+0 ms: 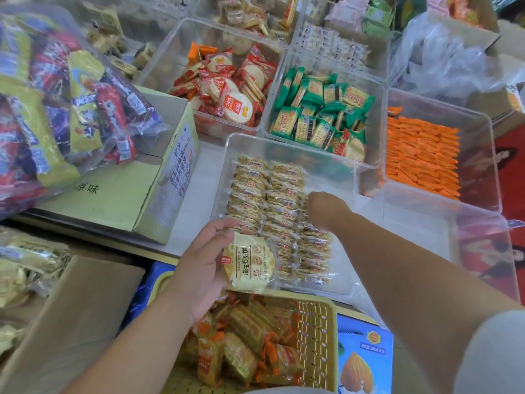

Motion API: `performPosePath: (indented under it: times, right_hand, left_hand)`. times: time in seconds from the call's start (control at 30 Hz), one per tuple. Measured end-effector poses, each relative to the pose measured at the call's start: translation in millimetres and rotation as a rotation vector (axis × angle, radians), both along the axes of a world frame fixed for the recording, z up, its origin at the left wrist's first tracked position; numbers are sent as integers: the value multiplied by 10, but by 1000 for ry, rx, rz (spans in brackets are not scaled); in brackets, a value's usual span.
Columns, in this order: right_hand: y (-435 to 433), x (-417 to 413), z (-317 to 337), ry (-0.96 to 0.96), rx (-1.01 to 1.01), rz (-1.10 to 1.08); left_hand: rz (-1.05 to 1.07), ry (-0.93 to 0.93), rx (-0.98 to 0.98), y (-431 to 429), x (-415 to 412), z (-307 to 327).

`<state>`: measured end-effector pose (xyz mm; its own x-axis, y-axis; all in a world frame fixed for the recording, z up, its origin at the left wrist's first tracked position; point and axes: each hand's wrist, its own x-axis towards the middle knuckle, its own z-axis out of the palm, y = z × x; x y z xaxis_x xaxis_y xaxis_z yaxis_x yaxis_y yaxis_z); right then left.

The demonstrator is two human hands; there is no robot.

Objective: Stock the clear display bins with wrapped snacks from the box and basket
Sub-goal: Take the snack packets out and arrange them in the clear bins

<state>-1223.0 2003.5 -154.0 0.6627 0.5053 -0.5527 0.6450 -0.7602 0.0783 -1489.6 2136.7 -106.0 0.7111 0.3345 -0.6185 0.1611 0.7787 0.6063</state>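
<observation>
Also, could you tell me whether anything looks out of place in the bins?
Yes: a red-wrapped pack lies at the near right corner of the bin of green-wrapped packs, seemingly misplaced.

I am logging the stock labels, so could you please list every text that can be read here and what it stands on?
"海玉石头饼": down the pale yellow packet held in the left hand.
"原味": on the top flap of the cardboard box; the first character is unclear.
Too blurred to read: the small print on the box's side, the red packets, the green packets and the blue carton.
</observation>
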Motion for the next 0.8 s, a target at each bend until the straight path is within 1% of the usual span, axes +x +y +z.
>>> performPosePath:
  times: [0.1,0.17,0.23,0.37,0.43,0.47,0.53,0.6,0.7,0.8]
  right_hand:
    - [-27,-66,54,-33,21,-6]
    - [-77,-153,149,-58,121,-67]
    - [-158,-332,291,-50,284,-114]
    - [-293,-942,704,89,688,-194]
    - [-350,-1265,902,187,816,-239]
    - [-374,-1413,985,241,849,-257]
    - [-407,-1654,1090,316,851,-258]
    - [-431,-1797,1108,326,810,-229]
    - [-442,-1828,1087,273,773,-206]
    - [-450,-1760,1096,277,781,-257]
  left_hand:
    - [9,-10,-6,-10,-9,9]
    - [11,-18,8,-21,-13,25]
    - [10,-24,35,-39,-12,48]
    - [31,-3,55,-82,16,94]
    - [47,-20,40,-122,36,134]
    - [58,-25,38,-148,47,153]
    - [75,-13,72,-227,75,187]
    - [48,19,160,-343,112,239]
    - [-77,45,303,-516,157,390]
    - [-208,-30,369,-609,197,510]
